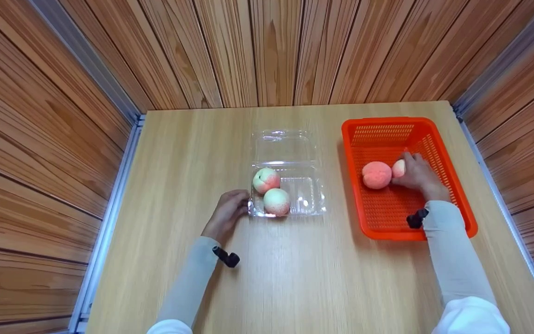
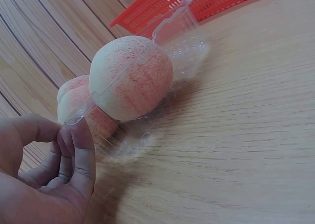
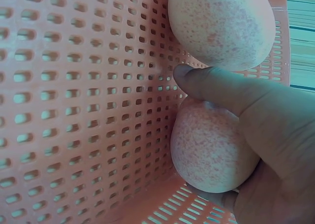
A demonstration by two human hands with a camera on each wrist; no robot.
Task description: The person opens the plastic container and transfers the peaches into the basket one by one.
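Observation:
My left hand [image 1: 230, 211] pinches the left rim of a clear plastic clamshell box [image 1: 301, 192] between thumb and fingers. The box lies with its lid laid back, and two pale pink peaches sit in its left half: one peach [image 1: 266, 180] behind, another peach [image 1: 276, 202] in front. In the left wrist view the nearer peach [image 2: 130, 79] rises above the box rim. Inside the orange basket [image 1: 352, 185], my right hand [image 1: 419, 175] grips a peach [image 3: 211, 145], thumb on one side and fingers around the other. A second peach [image 1: 377, 175] lies beside it in the basket.
The basket stands on the right side of the wooden table [image 1: 304, 273], with a gap of bare tabletop between it and the box. Wood-plank walls [image 1: 271, 55] enclose the back and sides, with metal rails [image 1: 109, 204] along the side edges.

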